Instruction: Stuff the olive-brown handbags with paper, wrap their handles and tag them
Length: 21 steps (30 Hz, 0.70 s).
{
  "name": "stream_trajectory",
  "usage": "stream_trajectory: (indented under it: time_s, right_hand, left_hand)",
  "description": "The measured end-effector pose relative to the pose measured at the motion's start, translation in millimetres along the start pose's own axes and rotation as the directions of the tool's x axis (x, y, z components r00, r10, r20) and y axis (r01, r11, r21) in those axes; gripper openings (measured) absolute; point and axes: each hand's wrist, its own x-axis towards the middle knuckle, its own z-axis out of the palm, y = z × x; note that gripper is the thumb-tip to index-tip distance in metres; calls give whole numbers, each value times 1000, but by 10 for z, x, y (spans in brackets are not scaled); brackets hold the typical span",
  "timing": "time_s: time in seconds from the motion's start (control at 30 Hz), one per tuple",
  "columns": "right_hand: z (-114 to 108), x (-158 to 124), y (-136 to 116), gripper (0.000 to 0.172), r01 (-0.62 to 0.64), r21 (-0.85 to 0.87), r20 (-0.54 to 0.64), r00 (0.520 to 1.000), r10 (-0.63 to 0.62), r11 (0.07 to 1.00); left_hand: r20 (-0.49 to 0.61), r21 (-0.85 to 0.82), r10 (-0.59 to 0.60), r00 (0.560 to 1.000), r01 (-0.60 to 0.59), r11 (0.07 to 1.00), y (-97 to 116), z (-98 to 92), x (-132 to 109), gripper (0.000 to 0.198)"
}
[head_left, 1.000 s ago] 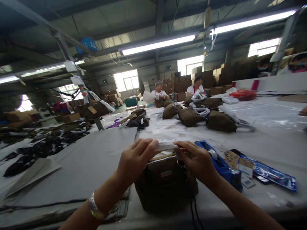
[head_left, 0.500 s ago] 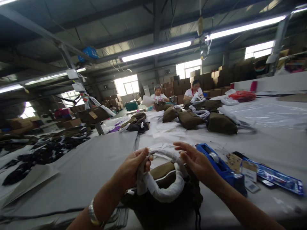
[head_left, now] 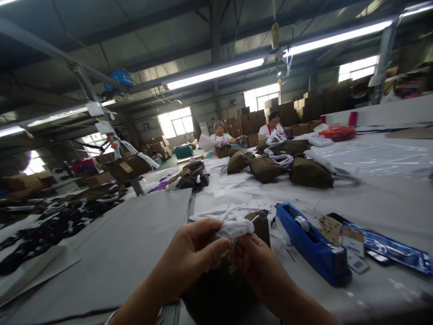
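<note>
A dark olive bag (head_left: 216,293) stands at the table's near edge, its lower part in shadow. Its handle (head_left: 237,229), wrapped in white tissue, is gathered between my two hands. My left hand (head_left: 196,250) is closed round the left side of the wrapped handle. On the right, my right hand (head_left: 252,255) pinches the same wrapping from below, fingertips close to my left thumb. The bag's zipper is mostly hidden behind my hands. A blue tape dispenser (head_left: 314,248) rests just right of the bag.
Cardboard tags (head_left: 353,243) and a blue plastic packet (head_left: 392,248) lie right of the dispenser. White paper strips (head_left: 226,211) are behind the bag. Farther back are several olive bags (head_left: 267,168) and two people at the table. Dark items (head_left: 67,221) are heaped at the left.
My right hand has come from open beside the handle to a grip on its wrapping. The handle loop is now bunched between both hands, and the view has shifted slightly.
</note>
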Motion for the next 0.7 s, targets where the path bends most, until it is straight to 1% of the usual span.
stream_trajectory:
  time_s: [0.03,0.07,0.1,0.13,0.17,0.2,0.23,0.27,0.3,0.37,0.4,0.43,0.47,0.5,0.53,0.57,0.6,0.63,0.67,0.7]
  right_hand:
    - [62,34,-10,28,24,41,6,1000,-25,999]
    - [118,62,-16,27,47,69,18,999,-49,996]
    - [167,85,-18,27,68,93,33,997,-71,993]
    - [205,105,-16,27,82,113,49,995,-88,990]
    - [232,121,-11,27,86,131,65,993,-95,988]
    - [247,131,-6,26,80,145,83,992,-93,986]
    - [251,134,-4,26,67,149,106,991,-84,987]
    - [243,128,-7,27,54,135,135,988,-72,989]
    - [223,114,-20,29,47,94,168,984,-62,994]
    - [149,65,-80,32,71,-94,235,971,-48,993]
    - [95,36,-130,31,98,-225,253,967,-39,969]
    - [30,12,-192,28,128,-356,248,968,-39,926]
    - [-43,-2,-264,27,166,-471,217,974,-69,866]
    - [-118,-2,-343,27,215,-564,164,975,-147,797]
    - [-192,18,-427,29,269,-637,103,958,-267,722]
    - [-258,58,-510,31,326,-694,54,913,-405,642]
    - [-314,118,-589,31,375,-741,41,854,-519,557]
    - [-356,193,-658,31,412,-773,68,810,-583,482]
    - [-385,277,-714,33,438,-788,127,804,-582,433]
    - [-404,364,-755,38,450,-788,202,834,-513,420]
  left_hand:
    - [-34,156,78,996,-72,985,4,34,-35,31]
    - [-67,318,187,980,-157,935,-5,56,-62,28]
    - [-99,473,316,944,-234,850,-24,64,-79,26]
    - [-120,607,441,890,-286,741,-49,57,-86,25]
    - [-128,715,540,832,-300,631,-75,36,-83,24]
    - [-135,794,604,785,-279,540,-98,4,-71,22]
    - [-144,842,634,760,-242,481,-114,-34,-53,22]
    - [-156,860,622,767,-205,468,-123,-74,-31,25]
    - [-168,849,568,806,-174,500,-124,-113,-7,30]
    - [-177,758,360,916,-106,643,-112,-180,44,44]
    - [-170,685,246,954,-65,725,-104,-208,69,50]
    - [-152,596,143,978,-24,803,-98,-233,92,53]
    - [-133,493,68,989,7,870,-95,-256,114,55]
    - [-121,383,23,992,25,923,-96,-278,134,57]
    - [-114,274,-6,993,37,961,-101,-296,154,59]
    - [-107,179,-24,994,43,983,-109,-310,174,62]
    - [-97,110,-33,995,43,993,-119,-319,193,63]
    - [-88,67,-33,996,39,997,-129,-321,212,63]
    - [-74,34,-29,997,32,999,-140,-317,231,62]
    - [-52,1,-26,998,27,1000,-149,-307,248,61]
